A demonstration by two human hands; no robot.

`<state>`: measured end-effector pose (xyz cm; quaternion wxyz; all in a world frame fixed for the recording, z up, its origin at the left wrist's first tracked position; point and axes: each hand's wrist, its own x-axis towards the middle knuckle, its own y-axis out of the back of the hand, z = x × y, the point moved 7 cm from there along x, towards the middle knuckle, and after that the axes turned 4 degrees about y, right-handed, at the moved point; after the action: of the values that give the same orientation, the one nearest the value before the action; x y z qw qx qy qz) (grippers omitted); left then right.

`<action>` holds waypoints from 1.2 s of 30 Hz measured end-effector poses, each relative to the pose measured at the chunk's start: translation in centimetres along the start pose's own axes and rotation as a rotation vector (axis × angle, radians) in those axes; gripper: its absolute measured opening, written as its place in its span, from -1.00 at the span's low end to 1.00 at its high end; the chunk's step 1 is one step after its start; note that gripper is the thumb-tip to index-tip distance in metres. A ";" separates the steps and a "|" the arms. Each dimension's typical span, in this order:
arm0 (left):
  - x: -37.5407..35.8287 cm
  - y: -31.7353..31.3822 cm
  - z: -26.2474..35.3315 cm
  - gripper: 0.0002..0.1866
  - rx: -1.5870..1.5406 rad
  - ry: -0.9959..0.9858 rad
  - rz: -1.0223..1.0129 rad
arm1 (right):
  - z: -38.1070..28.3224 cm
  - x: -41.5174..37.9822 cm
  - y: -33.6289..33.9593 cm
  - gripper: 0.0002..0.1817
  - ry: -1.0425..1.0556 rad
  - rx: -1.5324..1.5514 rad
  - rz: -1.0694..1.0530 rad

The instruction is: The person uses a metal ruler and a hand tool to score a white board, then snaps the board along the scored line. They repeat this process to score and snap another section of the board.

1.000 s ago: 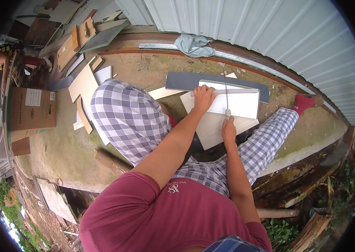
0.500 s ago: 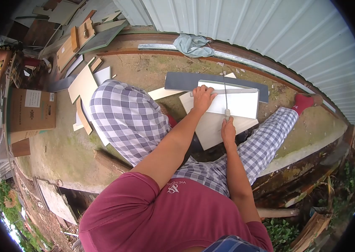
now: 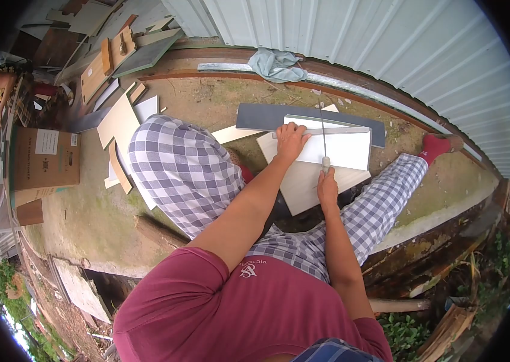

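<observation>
Hardly anything has changed: right of the frame's centre, the right hand (image 3: 327,188) still grips the pale handle (image 3: 326,161) of a slim, saw-like tool (image 3: 324,136), so its blade remains across the white board (image 3: 351,151). The left hand (image 3: 292,142) rests, fingers bent, over the grey strip (image 3: 345,130); whether it grips is unclear. The blade's edge is too fine to make out, and the fingers hide the strip's left part.
</observation>
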<state>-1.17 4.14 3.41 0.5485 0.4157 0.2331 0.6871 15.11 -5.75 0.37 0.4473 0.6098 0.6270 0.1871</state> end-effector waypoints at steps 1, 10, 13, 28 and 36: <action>0.0 0.0 0.0 -0.76 0.000 -0.003 0.002 | 0.0 0.0 0.0 -0.65 0.000 -0.001 0.003; 0.0 0.0 0.0 -0.75 0.011 -0.008 0.005 | -0.2 0.0 0.1 -0.66 0.001 0.012 -0.005; 0.0 -0.1 0.0 -0.75 0.011 -0.008 0.003 | 0.0 0.1 0.0 -0.67 -0.004 0.010 -0.006; 0.0 0.1 0.1 -0.76 -0.006 0.015 -0.001 | -0.3 -0.2 0.6 -0.65 -0.027 0.023 -0.015; 0.0 0.3 0.1 -0.78 -0.023 0.021 0.036 | 1.6 -0.7 1.4 -0.50 -0.068 0.072 -0.107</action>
<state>-1.19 4.02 3.67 0.5384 0.4065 0.2234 0.7036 17.10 -6.69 0.82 0.4555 0.5971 0.6494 0.1198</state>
